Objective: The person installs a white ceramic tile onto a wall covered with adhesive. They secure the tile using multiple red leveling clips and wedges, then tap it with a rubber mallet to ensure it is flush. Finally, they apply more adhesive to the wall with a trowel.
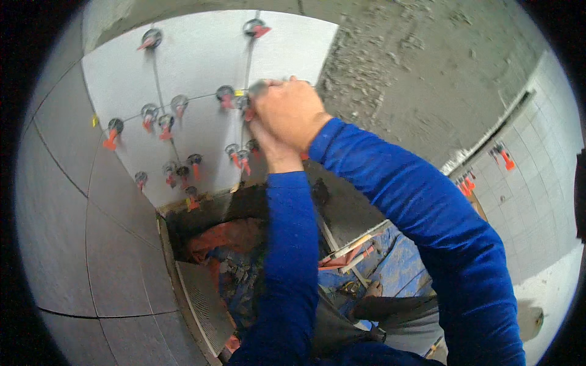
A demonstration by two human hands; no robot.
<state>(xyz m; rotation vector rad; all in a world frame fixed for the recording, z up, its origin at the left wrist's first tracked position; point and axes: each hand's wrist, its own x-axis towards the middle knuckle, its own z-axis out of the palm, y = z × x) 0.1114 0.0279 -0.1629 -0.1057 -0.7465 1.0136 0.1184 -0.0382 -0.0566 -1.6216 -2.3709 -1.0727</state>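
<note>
Both my hands meet at a joint between light grey wall tiles (201, 55). My right hand (292, 111) is closed, its fingers curled round a dark round tile leveling knob (258, 89), blurred by motion. Just under it, my left hand (273, 146) reaches up to the same joint; its fingers are hidden behind the right hand. Another tile leveling clip (225, 96) with a red lever sits just left of my hands, beside a small yellow tab (238, 93). Several more clips, such as one with an orange lever (113, 134), line the joints.
Darker grey tiles (122, 244) cover the left wall. Rough mortar (439, 73) coats the wall at upper right. Smaller tiles (525, 183) with orange-levered clips stand at far right. Below lie a blue tarp (400, 262), wooden strips (345, 249) and a reddish sheet (229, 236).
</note>
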